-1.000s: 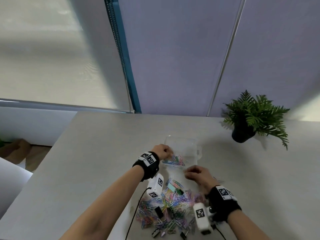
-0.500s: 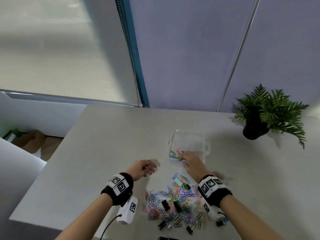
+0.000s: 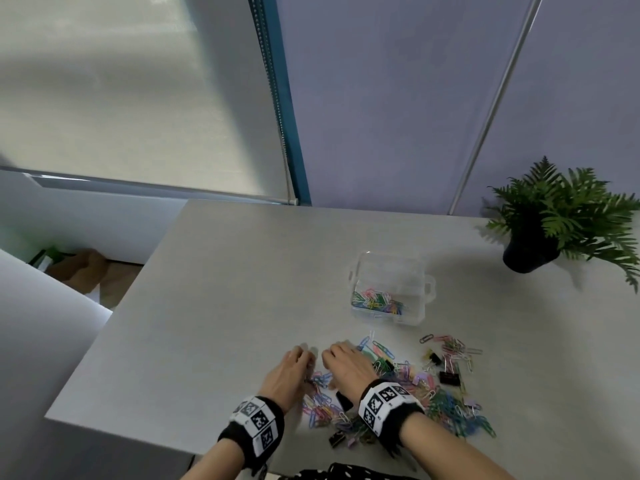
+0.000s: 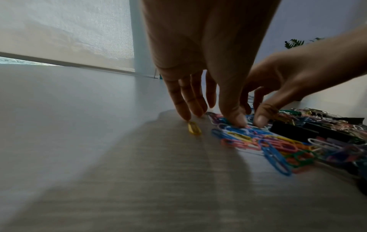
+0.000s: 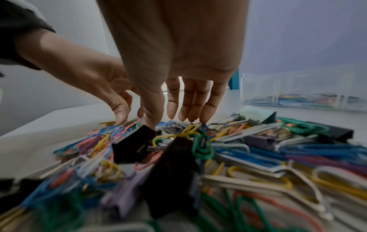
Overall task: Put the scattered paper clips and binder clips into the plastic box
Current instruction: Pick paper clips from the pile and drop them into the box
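Observation:
A clear plastic box [image 3: 412, 271] stands open on the table with coloured paper clips [image 3: 375, 301] in its near end. A scattered pile of paper clips [image 3: 446, 407] and black binder clips [image 3: 449, 377] lies nearer me. Both hands are at the pile's left edge, side by side. My left hand [image 3: 306, 355] has straight fingers touching the table by a yellow paper clip [image 4: 194, 129], its thumb pressing on blue clips [image 4: 244, 131]. My right hand [image 3: 334, 353] hangs with straight fingers over the pile, thumb on a black binder clip [image 5: 133, 147]. Neither hand holds anything.
A potted fern [image 3: 554, 220] stands at the table's far right. The table's [image 3: 207, 306] left edge and near-left corner are close to my left hand. A blind and a wall rise behind the table.
My right hand has come back from the box to the pile's left edge. My left hand has moved right to join it at the clips.

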The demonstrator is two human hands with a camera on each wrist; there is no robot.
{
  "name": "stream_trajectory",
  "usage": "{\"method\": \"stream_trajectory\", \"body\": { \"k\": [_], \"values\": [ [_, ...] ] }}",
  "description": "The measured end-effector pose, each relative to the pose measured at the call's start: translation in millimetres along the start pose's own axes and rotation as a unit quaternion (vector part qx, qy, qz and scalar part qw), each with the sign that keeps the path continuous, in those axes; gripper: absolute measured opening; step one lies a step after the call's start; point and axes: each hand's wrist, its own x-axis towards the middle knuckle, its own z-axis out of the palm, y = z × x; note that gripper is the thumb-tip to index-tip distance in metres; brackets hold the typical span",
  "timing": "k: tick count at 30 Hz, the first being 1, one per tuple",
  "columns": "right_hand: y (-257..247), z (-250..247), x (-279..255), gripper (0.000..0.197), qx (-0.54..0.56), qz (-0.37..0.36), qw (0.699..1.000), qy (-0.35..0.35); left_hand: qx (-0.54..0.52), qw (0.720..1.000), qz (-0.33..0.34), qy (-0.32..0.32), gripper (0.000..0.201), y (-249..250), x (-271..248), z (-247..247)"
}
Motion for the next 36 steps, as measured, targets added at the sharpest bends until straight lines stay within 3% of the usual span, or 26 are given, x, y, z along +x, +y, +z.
{"method": "stream_trajectory", "body": {
  "k": [3, 9, 13, 15, 17, 20, 27, 31, 33, 36],
  "values": [
    [6.2, -1.1, -2.1, 0.017, 0.015, 0.003, 1.0, -0.003, 0.026, 1.0, 0.001, -0.014, 0.024, 11.8, 7.1, -6.3],
    [15.4, -3.4, -5.5, 0.011, 0.037, 0.019, 0.999, -0.015, 0.016, 0.998, -0.007, -0.057, 0.019, 10.9, 18.3, -10.8],
    [24.2, 1.2, -5.1, 0.006, 0.138, 0.049, 0.989, 0.004, -0.037, 0.997, -0.019, -0.063, 0.016, 0.6, 21.5, -10.6],
    [28.2, -0.8, -4.6, 0.004, 0.24, 0.105, 0.964, 0.037, -0.08, 0.995, -0.024, -0.059, 0.012, -2.4, 21.0, -12.5],
    [32.5, -5.2, -4.0, 0.015, 0.37, 0.152, 0.915, 0.055, -0.131, 0.989, -0.035, -0.056, 0.006, -5.1, 20.0, -15.5],
    [42.3, -11.2, -8.0, 0.025, 0.523, 0.193, 0.827, 0.078, -0.191, 0.979, -0.047, -0.052, 0.026, -7.8, 19.6, -21.4],
    [76.5, -40.0, -25.8, 0.011, 0.677, 0.211, 0.687, 0.161, -0.321, 0.947, 0.001, -0.03, 0.03, 18.5, 54.8, -60.5],
    [106.0, -63.6, -20.9, 0.013, 0.664, 0.223, 0.674, 0.236, -0.325, 0.945, 0.036, -0.006, 0.03, 55.0, 98.5, -88.5],
    [118.7, -76.2, -16.1, 0.018, 0.639, 0.231, 0.68, 0.276, -0.309, 0.95, 0.034, 0.011, 0.028, 72.0, 119.5, -96.0],
    [133.4, -89.7, -12.2, 0.014, 0.599, 0.238, 0.704, 0.299, -0.263, 0.964, 0.021, 0.024, 0.009, 88.7, 141.4, -93.5]
  ]
}}
